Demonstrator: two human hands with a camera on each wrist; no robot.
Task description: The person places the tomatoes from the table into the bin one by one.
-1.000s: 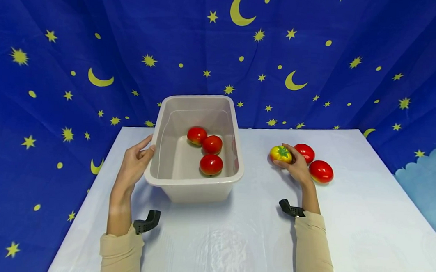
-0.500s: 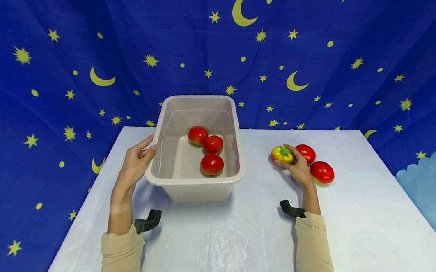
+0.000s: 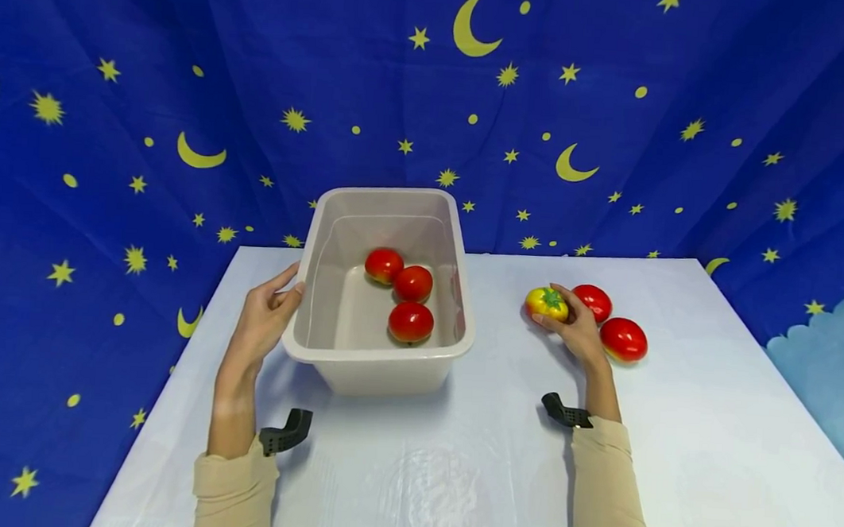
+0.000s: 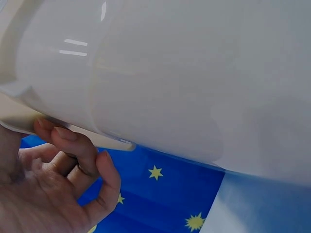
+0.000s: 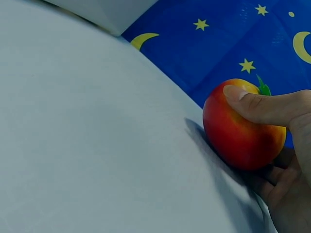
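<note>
My left hand (image 3: 257,318) grips the left rim of a light grey plastic bin (image 3: 380,373), its fingers curled at the edge in the left wrist view. Inside the bin lie three red tomatoes, one near the front (image 3: 410,322) and two behind it. On the right side of the table, my right hand (image 3: 579,335) holds a yellow and red tomato (image 5: 243,131) with a green leafy top. The thumb presses on its upper side while the other fingers lie mostly hidden behind and under it. Two more red tomatoes sit just right of this hand, a farther one (image 3: 592,302) and a nearer one (image 3: 623,339).
A white cloth covers the table (image 3: 498,458). Behind it hangs a blue curtain (image 3: 375,70) with yellow moons and stars, close to the bin's far end. Each wrist wears a black camera mount, such as the right one (image 3: 565,411).
The head view has shifted slightly. Both hands, the bin and the tomatoes keep their places, and the right hand keeps its hold on the yellow and red tomato.
</note>
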